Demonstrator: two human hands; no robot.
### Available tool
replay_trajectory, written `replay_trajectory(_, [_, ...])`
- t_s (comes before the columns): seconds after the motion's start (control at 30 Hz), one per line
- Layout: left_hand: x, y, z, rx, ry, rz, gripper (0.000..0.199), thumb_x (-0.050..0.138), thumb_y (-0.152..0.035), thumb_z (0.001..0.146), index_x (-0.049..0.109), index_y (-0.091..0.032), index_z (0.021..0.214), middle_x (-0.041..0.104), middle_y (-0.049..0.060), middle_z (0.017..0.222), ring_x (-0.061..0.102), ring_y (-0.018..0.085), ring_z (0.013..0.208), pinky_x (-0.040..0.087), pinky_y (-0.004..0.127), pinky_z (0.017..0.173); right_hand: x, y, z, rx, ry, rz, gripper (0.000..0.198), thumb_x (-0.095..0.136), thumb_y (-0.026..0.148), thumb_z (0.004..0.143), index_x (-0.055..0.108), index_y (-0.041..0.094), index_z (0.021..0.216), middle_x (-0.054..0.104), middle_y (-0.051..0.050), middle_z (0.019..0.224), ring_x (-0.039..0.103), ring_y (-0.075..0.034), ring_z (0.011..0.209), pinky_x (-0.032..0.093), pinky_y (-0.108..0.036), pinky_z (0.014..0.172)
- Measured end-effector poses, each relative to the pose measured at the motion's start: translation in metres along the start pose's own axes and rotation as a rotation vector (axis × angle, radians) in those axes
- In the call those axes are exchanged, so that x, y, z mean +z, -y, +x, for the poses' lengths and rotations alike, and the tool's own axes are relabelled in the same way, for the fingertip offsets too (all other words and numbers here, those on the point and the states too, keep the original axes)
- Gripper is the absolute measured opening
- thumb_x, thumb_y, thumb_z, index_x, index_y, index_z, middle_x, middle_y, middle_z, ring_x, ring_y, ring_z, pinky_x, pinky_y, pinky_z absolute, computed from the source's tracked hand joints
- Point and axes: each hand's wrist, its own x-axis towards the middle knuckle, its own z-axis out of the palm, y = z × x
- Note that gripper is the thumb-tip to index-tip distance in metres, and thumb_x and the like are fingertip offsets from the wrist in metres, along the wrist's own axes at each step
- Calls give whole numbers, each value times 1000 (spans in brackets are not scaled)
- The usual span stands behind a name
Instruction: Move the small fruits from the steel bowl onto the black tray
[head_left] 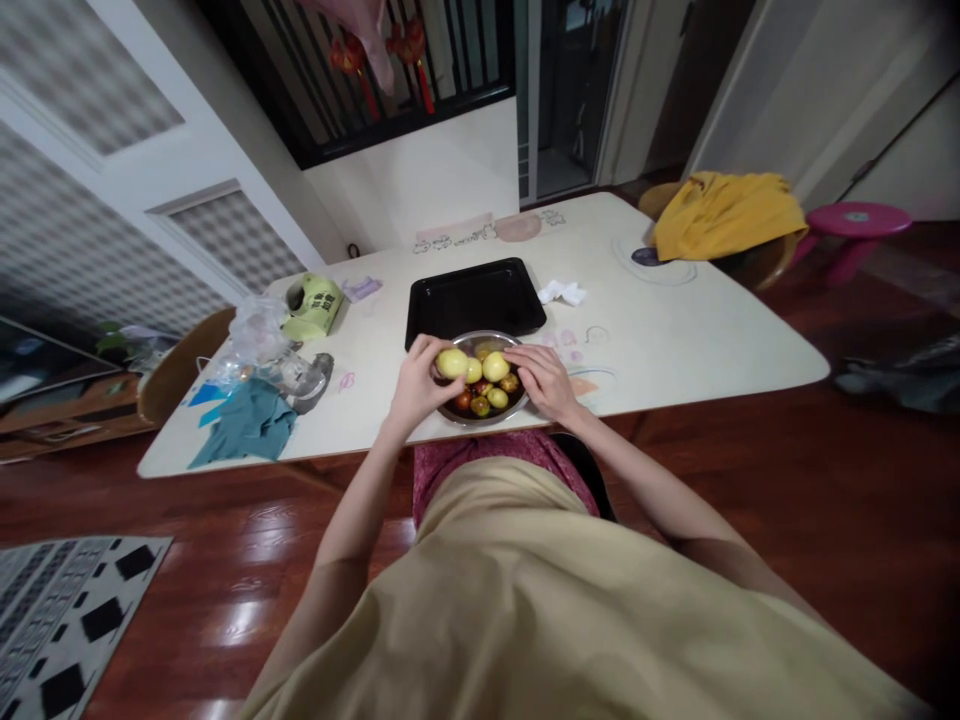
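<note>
A round metal bowl [484, 421] stands at the table's near edge, holding several small round fruits, yellow, green and reddish brown. My left hand [418, 384] closes thumb and fingers around a large pale yellow fruit [452, 363] over the bowl's left side. Another large yellow fruit [496, 367] lies at the right of the bowl. Across the right rim reaches my right hand [546, 382], its fingers stretched out and fingertips against that second fruit. Just behind the bowl is a black rectangular tray [476, 295].
On the white table [675, 340] lie a crumpled white tissue [562, 292], a green bag [313, 305], clear plastic bags [259, 335] and a teal cloth [251, 425]. A yellow garment [727, 215] drapes a chair at the right, near a pink stool [859, 220].
</note>
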Motion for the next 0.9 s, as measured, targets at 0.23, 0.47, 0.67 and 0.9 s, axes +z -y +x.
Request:
replay_trajectory(0.23, [25,-15,-31,13,69,-12,36,79,-21,81,64,-22,114,63,6,109,66,20,91,59,30,74,-2,0,0,-7,19,-13,45,35,41,112,71,26,133,76,-9,131,67,-29,125,49,-55,110])
replay_trajectory(0.47, [42,-13,-35,-38,36,97,36,81,-24,82,64,-21,113,63,7,110,69,23,95,60,33,85,-3,-1,0,-3,19,-27,45,35,40,112,72,24,131,76,-10,130,67,-29,124,49,-53,110])
replay_trajectory(0.67, [51,-10,-37,-74,-13,131,35,83,-37,86,65,-21,111,65,8,111,70,22,94,58,31,78,-2,0,-1,-14,7,-38,45,35,39,112,72,23,131,76,-11,131,67,-29,124,49,-53,109])
replay_trajectory(0.9, [53,-8,-38,-122,-15,167,47,82,-54,88,66,-22,118,68,8,114,71,22,92,54,29,70,-2,1,-1,-30,-24,-50,46,34,38,112,73,22,130,76,-11,129,67,-29,124,50,-51,108])
